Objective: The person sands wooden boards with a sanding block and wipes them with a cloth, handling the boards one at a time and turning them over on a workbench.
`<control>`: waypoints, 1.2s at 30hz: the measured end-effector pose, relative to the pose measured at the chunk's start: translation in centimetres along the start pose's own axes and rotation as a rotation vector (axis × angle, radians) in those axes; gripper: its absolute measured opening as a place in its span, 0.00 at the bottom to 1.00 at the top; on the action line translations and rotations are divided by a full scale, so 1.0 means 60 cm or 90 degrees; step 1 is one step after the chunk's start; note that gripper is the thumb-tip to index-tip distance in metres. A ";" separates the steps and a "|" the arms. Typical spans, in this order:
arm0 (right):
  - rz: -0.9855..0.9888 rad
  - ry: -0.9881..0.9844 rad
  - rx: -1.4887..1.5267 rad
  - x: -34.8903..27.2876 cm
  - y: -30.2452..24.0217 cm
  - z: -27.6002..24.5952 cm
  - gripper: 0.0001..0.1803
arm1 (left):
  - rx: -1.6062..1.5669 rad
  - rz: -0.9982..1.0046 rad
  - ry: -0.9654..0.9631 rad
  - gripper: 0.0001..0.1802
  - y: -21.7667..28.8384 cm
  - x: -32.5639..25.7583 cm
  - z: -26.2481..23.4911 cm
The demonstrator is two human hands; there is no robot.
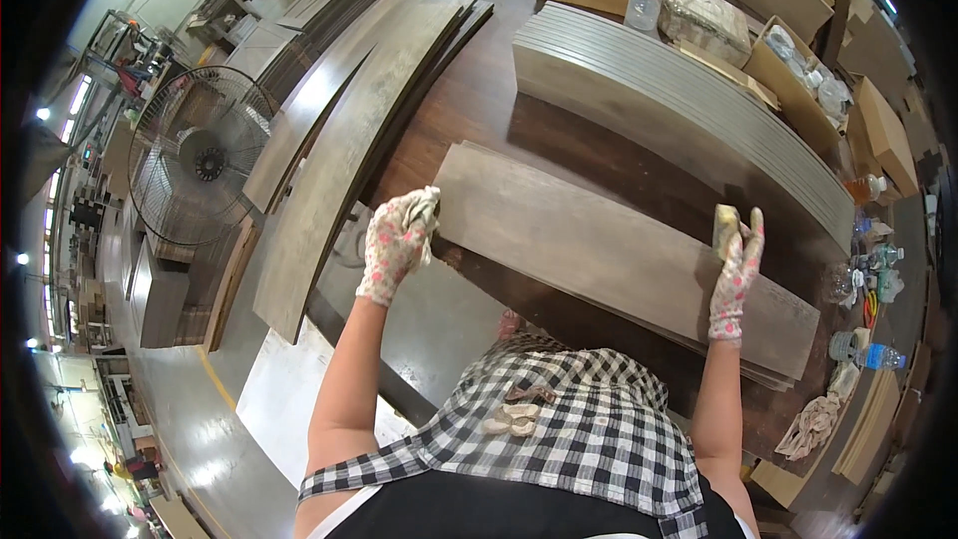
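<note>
A grey-brown plank (584,240) lies along the near edge of the surface (467,105); the left hand (392,243) grips a cloth (427,204), the right hand (736,274) a yellowish block (724,226). Light, even strokes lengthwise would probably work best.

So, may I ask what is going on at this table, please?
A person in a checked apron has a low stack of flat boards in front. The gloved left hand holds a crumpled cloth by the stack's left end. The gloved right hand holds a small yellowish block over its right part; contact is unclear. Behind, more boards stand on edge.
</note>
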State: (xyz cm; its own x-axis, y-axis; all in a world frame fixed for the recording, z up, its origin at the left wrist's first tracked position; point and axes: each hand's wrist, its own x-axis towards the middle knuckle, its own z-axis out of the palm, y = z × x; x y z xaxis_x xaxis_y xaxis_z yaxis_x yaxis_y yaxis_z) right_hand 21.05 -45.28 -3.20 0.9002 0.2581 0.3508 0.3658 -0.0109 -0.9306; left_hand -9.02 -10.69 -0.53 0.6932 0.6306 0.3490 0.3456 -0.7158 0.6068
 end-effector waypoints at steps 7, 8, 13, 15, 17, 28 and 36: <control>0.293 -0.090 0.378 -0.050 -0.122 -0.061 0.36 | -0.589 -0.527 -0.032 0.11 -0.002 -0.084 -0.045; 0.349 -0.120 0.377 -0.063 -0.130 -0.072 0.38 | -0.585 -0.543 -0.068 0.10 -0.001 -0.077 -0.045; 0.505 -0.334 0.334 -0.120 -0.133 -0.123 0.44 | -0.650 -0.543 -0.203 0.06 -0.028 -0.059 -0.031; 0.560 -0.371 0.357 -0.138 -0.127 -0.145 0.42 | -0.581 -0.514 -0.288 0.06 -0.020 -0.060 -0.018; 0.589 -0.372 0.359 -0.154 -0.130 -0.148 0.40 | -0.584 -0.515 -0.310 0.07 -0.009 -0.064 -0.008; 0.586 -0.159 0.569 -0.208 -0.092 -0.142 0.33 | -0.660 -0.474 -0.313 0.05 0.051 -0.094 0.014; 0.396 -0.303 0.276 -0.155 -0.168 -0.058 0.43 | -0.769 -0.447 -0.188 0.14 -0.007 -0.149 -0.057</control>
State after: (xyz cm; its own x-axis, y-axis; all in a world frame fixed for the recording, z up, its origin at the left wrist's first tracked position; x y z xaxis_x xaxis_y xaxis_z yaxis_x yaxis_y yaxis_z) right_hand 9.84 -50.92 3.29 0.6775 0.7014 -0.2215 -0.3645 0.0586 -0.9294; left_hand -17.54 -15.00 -1.46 0.7628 0.5492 -0.3413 0.0284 0.4988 0.8662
